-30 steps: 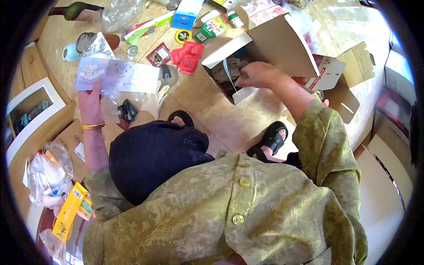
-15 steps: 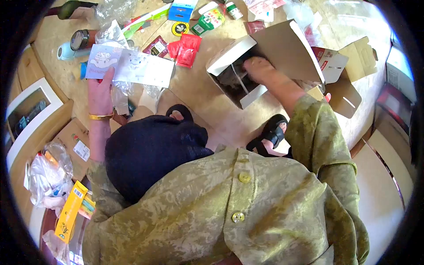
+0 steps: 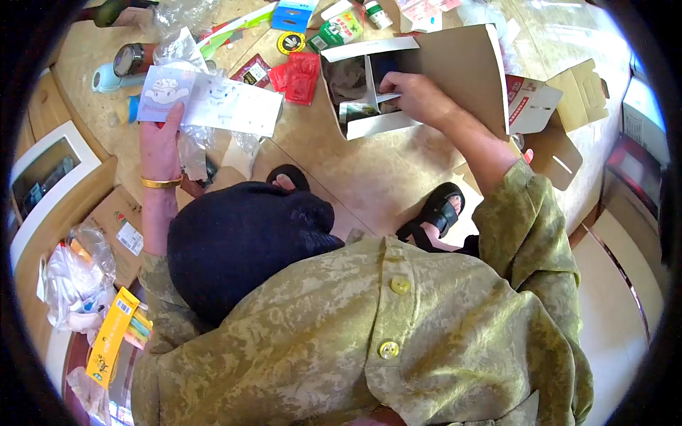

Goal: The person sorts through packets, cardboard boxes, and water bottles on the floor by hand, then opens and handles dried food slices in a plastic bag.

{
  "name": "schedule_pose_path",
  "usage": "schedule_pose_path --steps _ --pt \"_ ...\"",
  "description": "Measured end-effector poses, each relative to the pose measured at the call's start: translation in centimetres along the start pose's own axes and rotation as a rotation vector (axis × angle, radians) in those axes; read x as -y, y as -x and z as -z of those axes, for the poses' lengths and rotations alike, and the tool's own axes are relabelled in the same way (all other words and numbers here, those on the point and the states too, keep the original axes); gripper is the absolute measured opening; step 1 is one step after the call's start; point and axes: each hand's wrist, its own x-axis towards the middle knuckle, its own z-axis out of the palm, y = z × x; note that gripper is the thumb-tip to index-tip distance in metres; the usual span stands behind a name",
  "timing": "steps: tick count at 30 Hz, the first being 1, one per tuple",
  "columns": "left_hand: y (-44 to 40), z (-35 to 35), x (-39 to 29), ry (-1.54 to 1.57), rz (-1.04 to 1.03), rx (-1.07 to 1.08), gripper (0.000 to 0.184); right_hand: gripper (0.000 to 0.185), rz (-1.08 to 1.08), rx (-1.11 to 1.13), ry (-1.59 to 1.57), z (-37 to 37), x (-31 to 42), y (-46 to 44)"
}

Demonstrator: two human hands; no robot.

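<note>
Left hand: thumb pressed on the near edge of a printed card, other fingers largely hidden; we find it above the floor, toward the floor's left edge.
Right hand: dipped into the open box, fingertips curled beside its divider; we cannot tell whether they pinch anything.
Box position: on the floor, nearer its right edge than the card.
Handling: we judge the card light and easily creased, best held by an edge; the box stiff, best gripped by its walls.
</note>
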Motion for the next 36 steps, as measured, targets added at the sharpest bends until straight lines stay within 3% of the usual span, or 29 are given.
schedule_pose_path --steps 4,6,13,20,22,25,30,33,35,36 --pt "0.2 -0.1 0.0 0.018 -0.018 -0.024 0.03 0.017 0.006 -0.032 0.049 1.8 1.9 1.3" --pt "0.1 0.0 0.0 0.008 -0.021 -0.017 0.031 0.022 0.189 -0.218 0.201 2.3 2.3 2.0" --pt "0.0 -0.2 -0.3 0.021 -0.016 -0.063 0.033 0.022 0.425 -0.53 0.361 2.3 2.5 4.4" --pt "-0.2 -0.5 -2.6 0.107 0.013 -0.091 0.035 0.022 0.265 -0.398 0.348 2.0 2.4 4.5" --pt "-0.5 -0.5 -3.4 0.127 -0.016 -0.075 0.035 0.013 0.029 -0.048 0.535 1.9 2.9 4.7" --pt "-0.6 -0.7 -4.2 0.16 -0.048 -0.07 0.036 0.01 0.174 -0.007 0.682 0.3 1.5 5.0" --pt "-0.8 -1.9 -5.9 0.195 -0.067 -0.078 0.037 0.016 0.284 -0.041 0.496 -1.8 0.7 4.2" --pt "-1.3 -3.2 -7.4 0.279 -0.093 -0.021 0.034 0.017 0.34 -0.07 0.325 -2.6 0.9 3.4" --pt "-1.6 -4.9 -8.6 0.417 -0.067 0.095 0.033 0.022 0.268 -0.027 0.282 -2.3 1.7 3.6" --pt "-1.7 -5.9 -9.0 0.428 -0.024 0.183 0.032 0.024 0.395 -0.071 0.322 -2.2 1.5 3.5"
